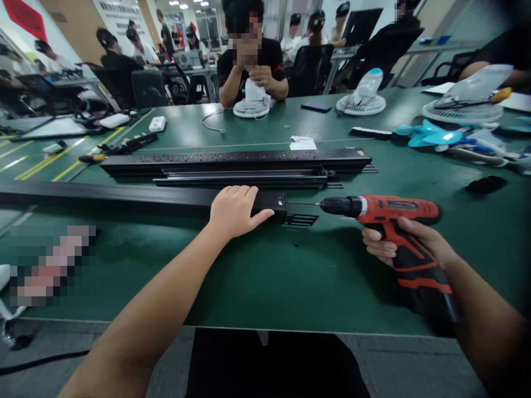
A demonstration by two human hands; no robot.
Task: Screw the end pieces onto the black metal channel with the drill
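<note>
Evidently, what I see down my camera feed is a two-handed hold at the near side of the green worktable (257, 287). My left hand (234, 210) lies clasped over the long black rectangular housing (166, 202), close to its right end, fingers across the top and thumb stretched along the near side; I take this as bracing, so that the piece neither slides nor turns. My right hand (433, 243) is wrapped around the grip of a red-and-black cordless drill (398, 209), its thumb high on the body. I hold the drill roughly level, probably to keep its long thin bit (303, 203) in line with the housing, whose end face the tip meets or nearly meets; I cannot tell whether it sits in a screw. Just below the bit, a slotted black bracket (302, 220) juts from that end.

Behind the housing lie an open black channel (244, 179) and a black power strip (232, 159) with red marks, both roughly parallel to it, perhaps laid so for easy reach. Across the table, a co-worker bends over a white fan (251, 106).
</note>
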